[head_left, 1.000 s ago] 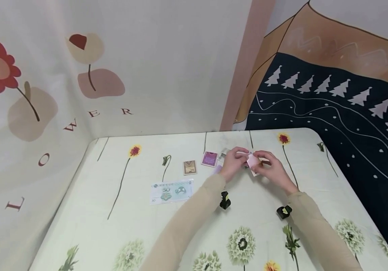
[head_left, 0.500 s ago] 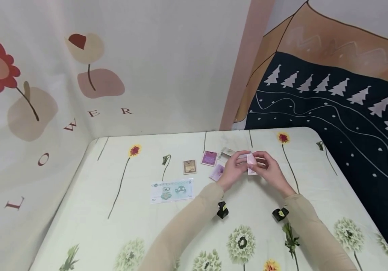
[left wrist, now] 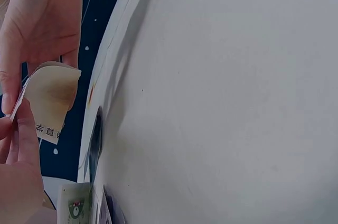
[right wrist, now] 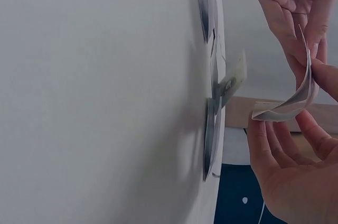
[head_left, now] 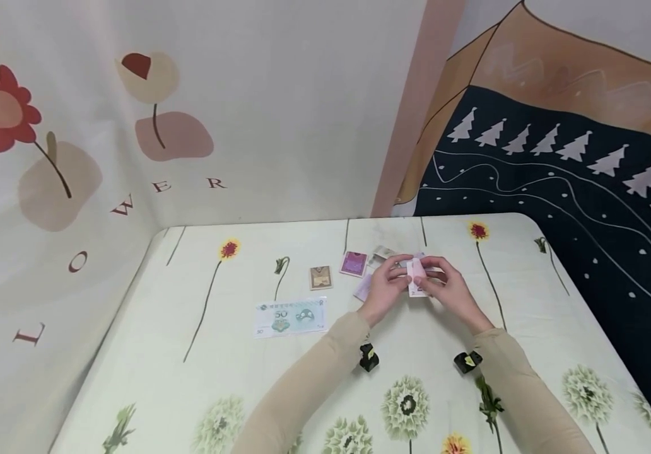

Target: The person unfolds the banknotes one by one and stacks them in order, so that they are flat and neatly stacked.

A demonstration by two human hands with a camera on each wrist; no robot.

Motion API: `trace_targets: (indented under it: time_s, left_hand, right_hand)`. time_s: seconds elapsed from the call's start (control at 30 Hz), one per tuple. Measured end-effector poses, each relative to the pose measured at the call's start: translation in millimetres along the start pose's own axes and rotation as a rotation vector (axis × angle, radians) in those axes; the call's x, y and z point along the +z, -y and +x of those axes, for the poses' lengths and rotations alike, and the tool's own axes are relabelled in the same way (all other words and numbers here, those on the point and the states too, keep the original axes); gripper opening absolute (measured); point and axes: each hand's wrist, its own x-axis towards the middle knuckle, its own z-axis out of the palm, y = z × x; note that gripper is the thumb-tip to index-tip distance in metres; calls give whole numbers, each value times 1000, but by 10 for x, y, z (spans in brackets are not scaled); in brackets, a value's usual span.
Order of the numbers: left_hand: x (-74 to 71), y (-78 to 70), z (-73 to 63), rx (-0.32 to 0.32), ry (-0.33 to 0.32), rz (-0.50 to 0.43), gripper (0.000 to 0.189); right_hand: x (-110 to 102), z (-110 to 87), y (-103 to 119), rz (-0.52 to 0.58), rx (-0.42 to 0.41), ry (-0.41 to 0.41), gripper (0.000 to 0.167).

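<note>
A pink banknote point(head_left: 414, 280) is held up off the table between both hands, near the far side. My left hand point(head_left: 382, 290) pinches its left side with thumb and fingers. The right hand point(head_left: 451, 291) grips the other side, thumb on the near face. In the left wrist view the banknote point(left wrist: 50, 94) is bent over, its pale underside and some printed characters showing. From the right wrist it appears edge-on, the banknote point(right wrist: 288, 109) curving in layers between the fingertips of both hands.
Left of the hands lie a purple folded note point(head_left: 354, 263), a brown folded note point(head_left: 320, 277) and a lilac one point(head_left: 362, 288). A grey-green folded note point(head_left: 383, 253) sits behind the left hand. Nearer, a 50 banknote point(head_left: 291, 316) lies flat on the flowered tablecloth point(head_left: 217, 372).
The pink banknote has turned from a tilted position to nearly upright and shifted slightly left. Both hands keep hold of it, and the wrists have moved a little nearer.
</note>
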Motion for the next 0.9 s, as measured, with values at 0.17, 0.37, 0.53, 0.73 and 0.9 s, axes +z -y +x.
trace_targets:
  time_s: [0.17,0.37,0.53,0.73,0.9]
  left_hand:
    - [-35,-17,-41,-16,-17,-15,45]
    - [-109,-97,-136,-24,-20,12,42]
    - [-191,-301,-273,-17,-18,60,42]
    - [-308,-370,-343,3,-33,100,41]
    - [-378,-386,-368,2,-37,100,40]
  right_hand:
    - [25,-1,-4,-4,2,-2,48]
    - [46,9,-23,-50,-29,0,46]
    - [57,-1,-35,-121,-39,-35,47]
    - [55,-18,-59,-154,-37,-51,45]
    - [78,-20,-69,-149,-34,-68,48]
